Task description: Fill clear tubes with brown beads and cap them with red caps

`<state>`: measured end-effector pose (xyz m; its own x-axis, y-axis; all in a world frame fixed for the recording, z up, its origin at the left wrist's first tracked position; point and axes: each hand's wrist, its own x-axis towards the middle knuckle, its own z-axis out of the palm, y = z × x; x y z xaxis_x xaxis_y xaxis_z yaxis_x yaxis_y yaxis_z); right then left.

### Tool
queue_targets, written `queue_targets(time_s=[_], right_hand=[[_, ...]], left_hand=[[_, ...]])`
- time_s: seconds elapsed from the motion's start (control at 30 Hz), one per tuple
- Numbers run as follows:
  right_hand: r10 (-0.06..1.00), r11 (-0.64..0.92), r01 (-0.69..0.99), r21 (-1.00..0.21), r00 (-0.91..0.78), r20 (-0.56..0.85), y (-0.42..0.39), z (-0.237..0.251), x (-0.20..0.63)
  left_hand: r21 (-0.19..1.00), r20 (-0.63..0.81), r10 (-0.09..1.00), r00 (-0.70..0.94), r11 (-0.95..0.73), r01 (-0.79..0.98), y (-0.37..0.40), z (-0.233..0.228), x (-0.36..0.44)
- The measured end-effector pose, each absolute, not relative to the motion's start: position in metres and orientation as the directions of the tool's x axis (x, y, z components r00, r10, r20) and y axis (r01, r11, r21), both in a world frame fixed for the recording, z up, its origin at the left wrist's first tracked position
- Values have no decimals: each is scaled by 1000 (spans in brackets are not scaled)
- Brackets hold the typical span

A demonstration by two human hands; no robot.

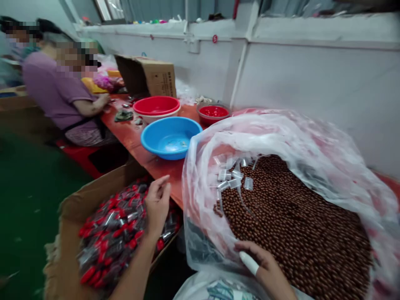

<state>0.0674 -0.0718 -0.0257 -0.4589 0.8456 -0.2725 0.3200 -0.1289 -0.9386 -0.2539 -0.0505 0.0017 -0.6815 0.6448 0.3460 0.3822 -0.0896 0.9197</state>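
My left hand point(158, 204) is over the right side of a cardboard box point(70, 221), its fingers loosely bent and nothing visible in them. Inside the box lies a heap of small clear containers with red caps point(115, 225) and dark contents. My right hand point(265, 266) has a white cover on one digit. It is at the near edge of a large clear plastic bag point(200, 200), fingers slightly bent and apart, with no object visible between them. Small round brown balls point(296, 212) fill the bag. Several small empty clear cups point(229, 177) lie on top at its left side.
On the orange-red table point(134, 139) stand a blue basin point(170, 137), a red basin point(156, 106) and a bowl of red pieces point(214, 112). An open carton point(161, 79) stands behind. A seated co-worker point(56, 87) is at the left. Another plastic bag point(203, 283) lies below.
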Motion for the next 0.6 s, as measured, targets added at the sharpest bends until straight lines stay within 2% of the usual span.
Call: queue_targets(time_s=[0.1, 0.2, 0.33, 0.4, 0.5, 0.57, 0.6], right_hand=[[868, -124, 315, -941, -424, -257, -76, -25, 83], [890, -60, 302, -951, -415, -188, -79, -21, 93], [928, 73, 312, -947, -368, -50, -75, -14, 114], [958, 150, 361, -921, -282, 46, -59, -12, 134], [971, 223, 551, -804, -56, 231, -16, -13, 183], [947, 166, 722, -672, 74, 313, 17, -14, 223], [939, 133, 751, -647, 113, 324, 34, -15, 242]], left_hand=[[824, 407, 860, -306, -202, 530, -24, 27, -205], [749, 311, 949, 56, -281, 600, 12, 31, -161], [608, 225, 926, 303, -377, 699, 61, 19, -115], [557, 213, 894, 395, -443, 702, 85, 11, -97], [537, 219, 840, 496, -528, 658, 116, -3, -78], [541, 186, 832, 523, -531, 652, 131, -14, -70], [537, 173, 832, 527, -528, 657, 137, -20, -68]])
